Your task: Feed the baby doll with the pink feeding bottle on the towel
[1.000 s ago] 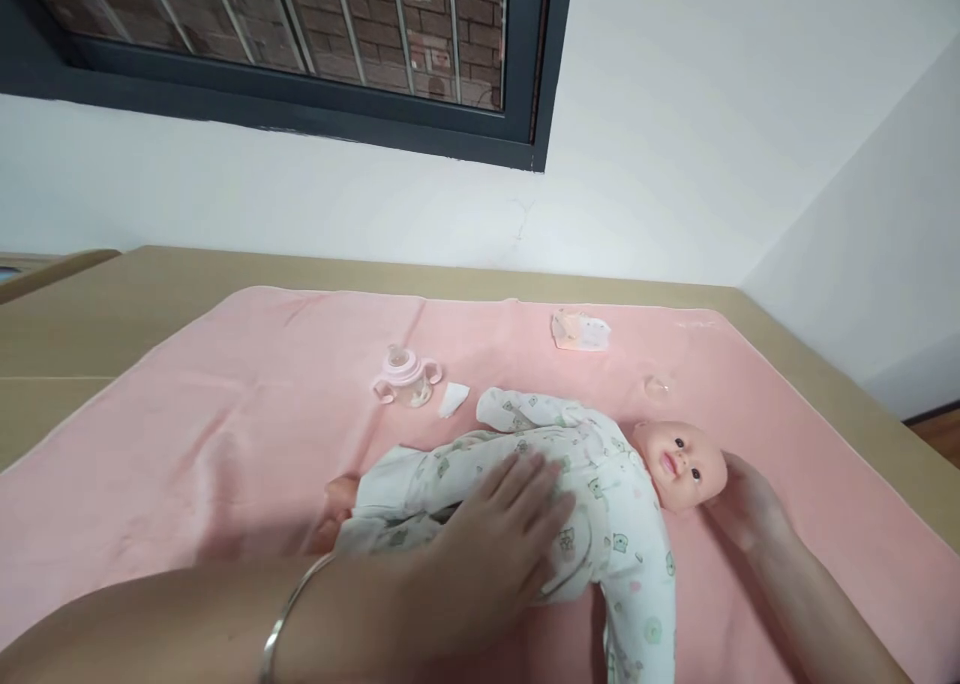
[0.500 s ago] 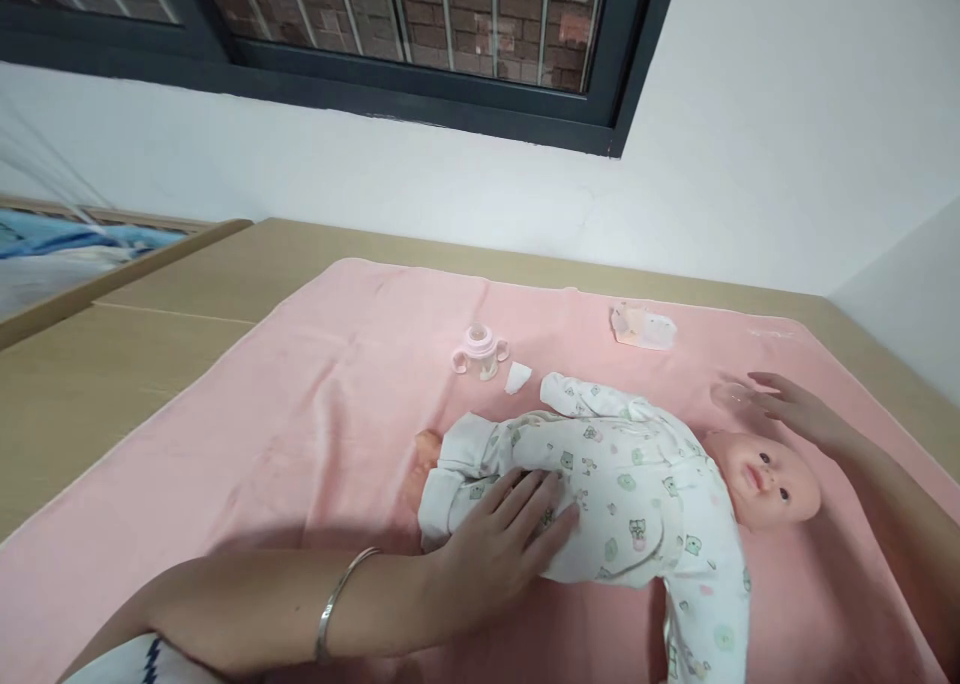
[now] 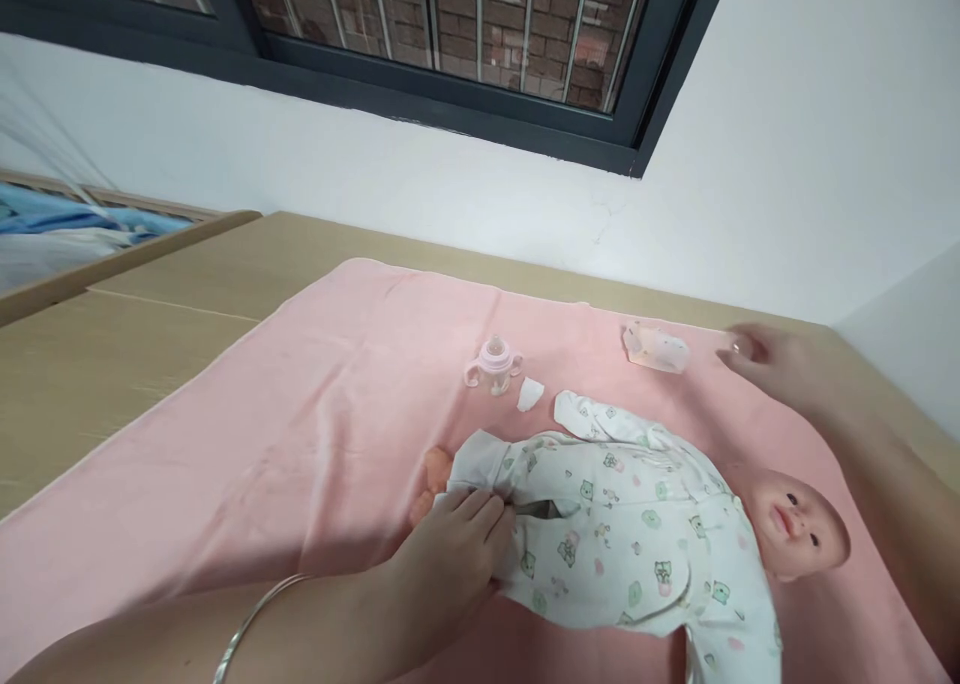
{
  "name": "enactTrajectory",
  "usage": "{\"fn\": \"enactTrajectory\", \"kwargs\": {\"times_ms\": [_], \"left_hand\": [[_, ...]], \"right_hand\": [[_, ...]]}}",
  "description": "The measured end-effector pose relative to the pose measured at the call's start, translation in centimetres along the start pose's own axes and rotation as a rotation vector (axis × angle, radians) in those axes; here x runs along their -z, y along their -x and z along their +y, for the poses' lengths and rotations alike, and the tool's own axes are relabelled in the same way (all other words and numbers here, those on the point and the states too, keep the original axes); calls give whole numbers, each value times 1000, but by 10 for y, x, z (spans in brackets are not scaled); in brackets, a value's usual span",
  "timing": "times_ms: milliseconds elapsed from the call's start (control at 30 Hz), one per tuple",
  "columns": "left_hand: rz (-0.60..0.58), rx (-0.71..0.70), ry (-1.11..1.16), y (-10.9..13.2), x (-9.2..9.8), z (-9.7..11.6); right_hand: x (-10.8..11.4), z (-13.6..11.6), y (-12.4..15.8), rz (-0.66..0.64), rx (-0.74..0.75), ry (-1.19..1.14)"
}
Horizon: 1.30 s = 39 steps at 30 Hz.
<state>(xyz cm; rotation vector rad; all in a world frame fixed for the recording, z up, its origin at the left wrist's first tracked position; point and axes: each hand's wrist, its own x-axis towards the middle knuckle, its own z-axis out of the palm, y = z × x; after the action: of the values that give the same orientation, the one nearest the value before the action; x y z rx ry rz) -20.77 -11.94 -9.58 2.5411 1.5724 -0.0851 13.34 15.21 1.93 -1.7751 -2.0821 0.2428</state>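
A baby doll (image 3: 799, 524) lies on its back with its head to the right, dressed in a white romper (image 3: 622, 524) with printed bears. My left hand (image 3: 465, 534), a bangle on its wrist, is closed over the romper's near leg, fingers curled on the cloth. Just beyond its fingertips a gap shows in the cloth. My right hand (image 3: 776, 364) is raised above the far right part of the pink blanket (image 3: 277, 424). It is smeared by motion, with a small clear cap (image 3: 742, 347) between its fingers.
A pink two-handled baby bottle (image 3: 495, 364) stands beyond the doll's legs, a small white folded piece (image 3: 530, 394) beside it. Towards the back lies a clear plastic packet (image 3: 656, 348). Behind the wooden surface (image 3: 165, 339) rise a white wall and a dark-framed window (image 3: 450, 94).
My right hand has taken up the clear cap from the blanket and moved away from me with it. My left hand has slid from the doll's belly towards its legs, its fingers curling.
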Motion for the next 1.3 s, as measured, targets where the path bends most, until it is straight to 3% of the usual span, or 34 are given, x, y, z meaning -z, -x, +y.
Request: {"fn": "enactTrajectory", "kwargs": {"times_ms": [100, 200, 267, 400, 600, 833, 1100, 1300], "left_hand": [[12, 54, -34, 2, -2, -7], [97, 75, -94, 7, -15, -17], [141, 84, -166, 9, -25, -22], [203, 112, -252, 10, -37, -26], [274, 143, -287, 12, -43, -21], [238, 190, -287, 10, -38, -16], [-82, 111, -91, 6, -3, -35], [-202, 136, -83, 8, 5, -35]], "right_hand": [[-1, -94, 6, -30, 312, -25], [-28, -172, 17, -184, 562, 6], [-52, -208, 23, -307, 693, 75], [-92, -248, 27, -355, 857, 177], [-113, -265, 14, -412, 821, 256], [-123, -262, 11, -492, 793, 330], [-123, -264, 11, -528, 808, 310], [-130, -260, 9, -503, 798, 286]]}}
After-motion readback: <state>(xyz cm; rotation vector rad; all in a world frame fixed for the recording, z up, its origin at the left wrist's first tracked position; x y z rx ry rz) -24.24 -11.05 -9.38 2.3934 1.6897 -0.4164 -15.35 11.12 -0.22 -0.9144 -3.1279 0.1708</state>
